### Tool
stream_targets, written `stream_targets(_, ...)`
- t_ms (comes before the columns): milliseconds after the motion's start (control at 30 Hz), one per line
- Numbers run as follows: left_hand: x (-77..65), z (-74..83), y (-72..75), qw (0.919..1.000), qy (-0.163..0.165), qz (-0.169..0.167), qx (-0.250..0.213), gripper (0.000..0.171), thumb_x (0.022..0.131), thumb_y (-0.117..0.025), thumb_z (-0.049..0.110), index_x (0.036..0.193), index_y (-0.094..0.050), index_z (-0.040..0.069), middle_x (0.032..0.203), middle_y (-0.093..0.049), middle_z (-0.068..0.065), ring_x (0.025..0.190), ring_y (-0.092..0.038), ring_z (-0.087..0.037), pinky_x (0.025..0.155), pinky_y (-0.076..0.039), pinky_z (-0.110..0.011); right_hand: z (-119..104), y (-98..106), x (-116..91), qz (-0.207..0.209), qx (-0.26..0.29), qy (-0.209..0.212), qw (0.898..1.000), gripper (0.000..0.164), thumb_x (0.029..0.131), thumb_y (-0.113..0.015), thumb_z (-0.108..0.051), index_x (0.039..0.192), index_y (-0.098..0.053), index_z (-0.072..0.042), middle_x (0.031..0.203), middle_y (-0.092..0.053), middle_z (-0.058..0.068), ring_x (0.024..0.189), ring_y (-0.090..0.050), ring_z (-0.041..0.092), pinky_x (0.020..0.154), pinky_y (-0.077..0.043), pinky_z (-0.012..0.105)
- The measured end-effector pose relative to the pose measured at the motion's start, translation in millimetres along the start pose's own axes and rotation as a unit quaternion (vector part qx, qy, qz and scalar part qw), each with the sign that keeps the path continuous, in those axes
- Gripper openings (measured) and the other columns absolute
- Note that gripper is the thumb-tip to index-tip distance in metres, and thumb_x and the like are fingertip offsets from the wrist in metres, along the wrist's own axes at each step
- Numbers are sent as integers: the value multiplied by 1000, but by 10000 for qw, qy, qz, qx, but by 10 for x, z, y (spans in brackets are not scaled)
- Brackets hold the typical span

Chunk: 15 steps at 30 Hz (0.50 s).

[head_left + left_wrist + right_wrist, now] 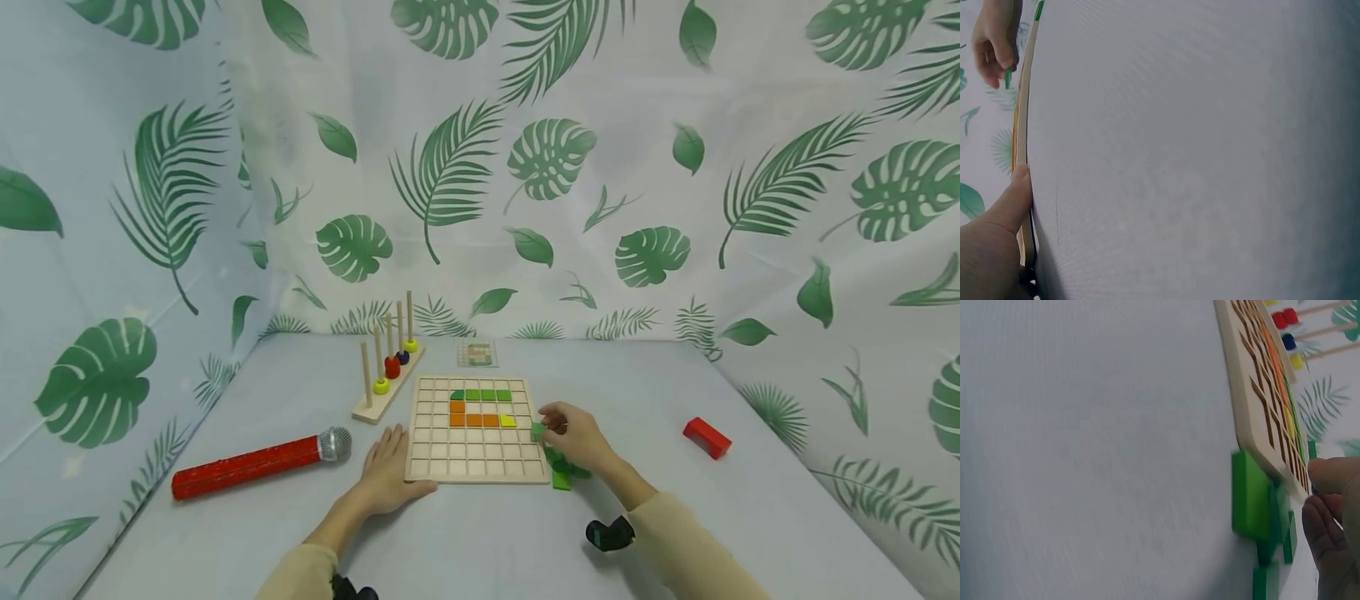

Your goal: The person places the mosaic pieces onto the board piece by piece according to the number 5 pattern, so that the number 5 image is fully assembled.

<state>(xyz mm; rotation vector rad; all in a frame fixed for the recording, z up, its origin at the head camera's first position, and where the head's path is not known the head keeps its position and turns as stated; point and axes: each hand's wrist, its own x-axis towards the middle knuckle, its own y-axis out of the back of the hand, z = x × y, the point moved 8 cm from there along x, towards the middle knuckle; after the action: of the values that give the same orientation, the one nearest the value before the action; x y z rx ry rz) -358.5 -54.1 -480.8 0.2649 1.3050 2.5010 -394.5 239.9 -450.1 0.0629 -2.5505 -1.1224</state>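
Observation:
A wooden grid board [480,469] lies on the table. On it are a row of green tiles [488,395], several orange tiles [474,421] and a yellow tile [507,422]. My left hand [384,477] rests flat at the board's near left corner, its thumb touching the front edge. Just off the board's right side, my right hand [579,437] pinches a small green tile [537,428] between thumb and fingers. Loose green tiles [561,481] lie below that hand, by the board's right edge; in the right wrist view one bright green tile [1251,497] sits against the board's corner.
Behind the board lies a small pattern card [477,355]. A wooden peg stand [375,408] with coloured rings is at the back left. A red toy microphone [251,469] lies at the left, and a red block [707,438] at the right.

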Motion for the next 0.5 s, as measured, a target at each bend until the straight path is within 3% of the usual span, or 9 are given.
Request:
stream_targets(400,34,-29,-27,9999,-113,68,-37,99,82,-70,43,144,-18,-13,151,-12,-30,140,-5,-43,111,-3,-55,-233,-220,44,-106,18,592,9982,32,80,-69,4,111,-62,1,90,-64,4,81,-60,13,70,-53,26)
stream_targets(500,29,-22,-20,9999,-135,65,-20,99,82,-70,44,144,-18,-13,151,-12,-31,140,-5,-43,111,-3,-56,-267,-274,66,-161,54,572,9982,32,80,-69,4,110,-62,0,90,-63,4,80,-59,13,70,-53,26)
